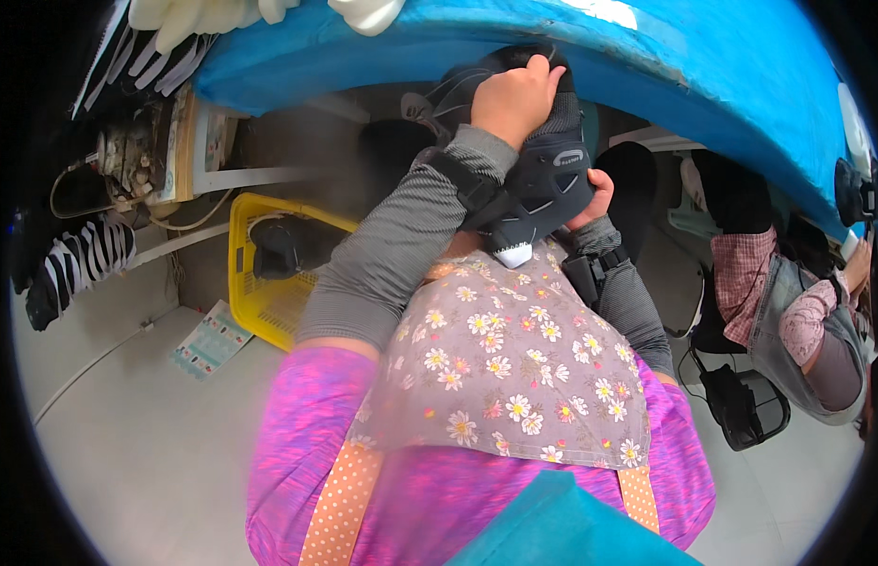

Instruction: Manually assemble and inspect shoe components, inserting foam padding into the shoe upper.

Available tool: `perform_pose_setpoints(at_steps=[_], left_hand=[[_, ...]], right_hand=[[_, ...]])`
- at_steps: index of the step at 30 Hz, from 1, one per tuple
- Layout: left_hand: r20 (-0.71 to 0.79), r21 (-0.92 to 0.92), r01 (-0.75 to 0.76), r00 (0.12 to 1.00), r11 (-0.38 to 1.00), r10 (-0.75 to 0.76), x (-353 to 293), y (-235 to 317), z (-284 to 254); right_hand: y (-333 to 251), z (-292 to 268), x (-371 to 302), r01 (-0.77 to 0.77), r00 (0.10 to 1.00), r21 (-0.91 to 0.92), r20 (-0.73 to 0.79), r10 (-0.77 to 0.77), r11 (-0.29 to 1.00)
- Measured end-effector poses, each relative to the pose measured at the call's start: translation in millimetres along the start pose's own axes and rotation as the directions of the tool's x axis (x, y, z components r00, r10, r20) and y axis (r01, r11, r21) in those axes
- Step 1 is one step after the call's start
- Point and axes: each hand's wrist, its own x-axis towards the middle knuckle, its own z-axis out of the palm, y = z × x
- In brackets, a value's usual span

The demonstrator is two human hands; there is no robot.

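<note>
In front of my chest is a black and dark grey shoe upper (549,184), with light printed marks and a white tip at its near end. My left hand (516,99) is closed on its far end, fingers bent and thumb side up. Along its right side, my right hand (595,200) grips the edge, and some of those fingers are hidden behind it. Another dark shoe with laces (425,108) shows beyond my left wrist, partly covered. Grey sleeves with black straps cover both my forearms.
The blue-covered table edge (382,52) curves across the far side, with white shaped pieces (368,11) on top. A yellow basket (239,274) holding a dark item stands left. Striped uppers (81,269) hang farther left. A co-worker's sleeve (744,283) and a black bag (741,406) are right.
</note>
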Motion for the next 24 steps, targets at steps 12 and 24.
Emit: perform_pose_setpoints(at_steps=[12,24], left_hand=[[0.048,-0.033,-0.028,0.998,0.999,0.03,0,-13,37],[-0.076,-0.191,0.123,0.987,0.974,-0.139,-4,-11,12]], right_hand=[[-1,-14,7,-0.019,1.0,0.078,0.017,0.018,0.997],[11,35,2,0.052,0.995,0.065,-0.093,-0.046,0.997]])
